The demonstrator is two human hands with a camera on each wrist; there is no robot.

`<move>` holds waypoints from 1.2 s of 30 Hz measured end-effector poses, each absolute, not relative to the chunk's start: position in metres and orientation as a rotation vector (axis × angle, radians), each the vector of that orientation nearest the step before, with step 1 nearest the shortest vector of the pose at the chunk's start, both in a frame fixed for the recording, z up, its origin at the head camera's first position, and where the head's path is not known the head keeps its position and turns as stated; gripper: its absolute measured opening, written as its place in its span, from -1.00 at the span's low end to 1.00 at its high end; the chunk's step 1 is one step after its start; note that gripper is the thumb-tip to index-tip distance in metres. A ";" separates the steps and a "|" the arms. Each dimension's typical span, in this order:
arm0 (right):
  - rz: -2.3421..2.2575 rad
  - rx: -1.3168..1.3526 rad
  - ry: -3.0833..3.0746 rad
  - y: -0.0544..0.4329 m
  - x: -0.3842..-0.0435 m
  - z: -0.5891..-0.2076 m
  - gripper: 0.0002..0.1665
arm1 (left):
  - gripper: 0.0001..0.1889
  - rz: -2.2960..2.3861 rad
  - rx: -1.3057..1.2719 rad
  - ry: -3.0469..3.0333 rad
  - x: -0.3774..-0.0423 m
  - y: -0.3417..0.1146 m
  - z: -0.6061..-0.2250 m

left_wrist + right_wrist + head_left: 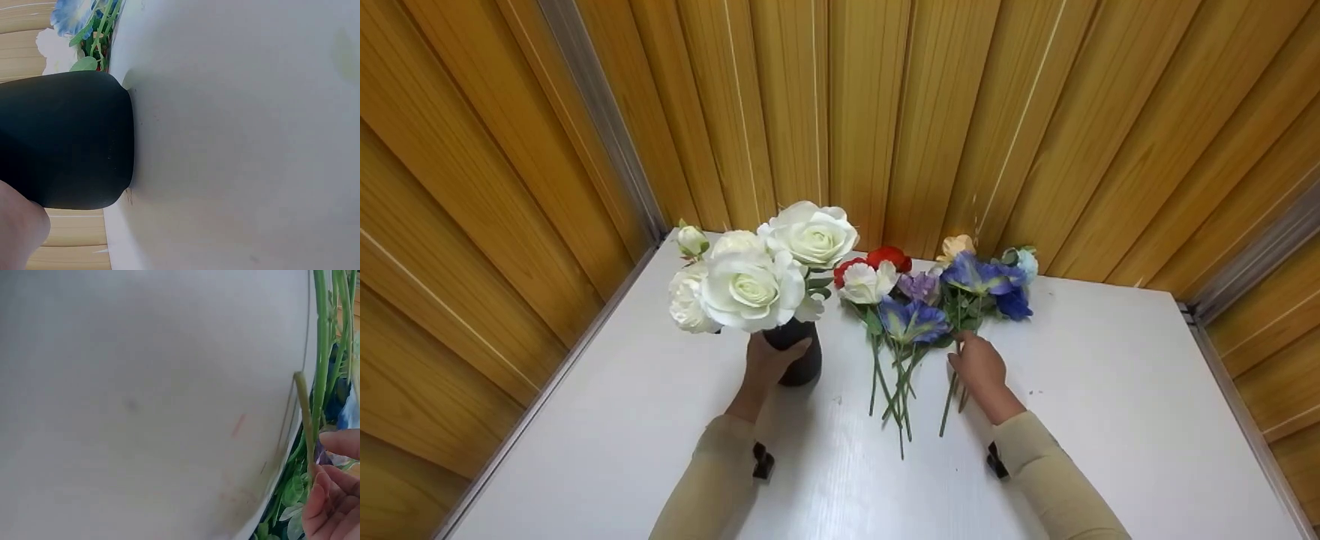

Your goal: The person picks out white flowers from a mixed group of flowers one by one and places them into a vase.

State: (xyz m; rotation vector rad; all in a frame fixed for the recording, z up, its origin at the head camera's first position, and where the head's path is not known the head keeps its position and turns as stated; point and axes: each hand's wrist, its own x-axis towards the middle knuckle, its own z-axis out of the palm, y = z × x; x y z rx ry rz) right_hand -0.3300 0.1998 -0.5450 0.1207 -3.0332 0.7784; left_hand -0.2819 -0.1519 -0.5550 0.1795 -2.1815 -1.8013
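Observation:
My left hand (769, 361) grips the side of a black vase (804, 365) that stands on the table. Large white roses (754, 291), with a bud at their left, fill the vase top. In the left wrist view the vase's base (84, 140) meets the table. My right hand (981, 367) pinches a green stem (320, 343) below a blue-purple flower (976, 274) at the right of a pile of flowers. Fingers (337, 495) in the right wrist view are curled by the stems; which stems they hold is partly hidden.
Between the hands lie another blue flower (913, 321), a white flower (868, 282), red flowers (889, 258) and a lilac one (919, 287). A peach flower (956, 247) and a pale blue one (1027, 262) lie behind. Wood-patterned panels (870, 112) border the white table (1110, 390).

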 end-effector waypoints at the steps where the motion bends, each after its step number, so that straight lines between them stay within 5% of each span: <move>1: 0.777 0.113 -3.039 0.201 -0.331 -0.545 -0.58 | -0.03 -1.802 0.176 -2.176 -0.282 -0.152 -0.555; 36: 1.095 -0.085 -3.018 0.230 -0.341 -0.544 -0.56 | -0.06 -1.758 0.169 -2.161 -0.282 -0.151 -0.555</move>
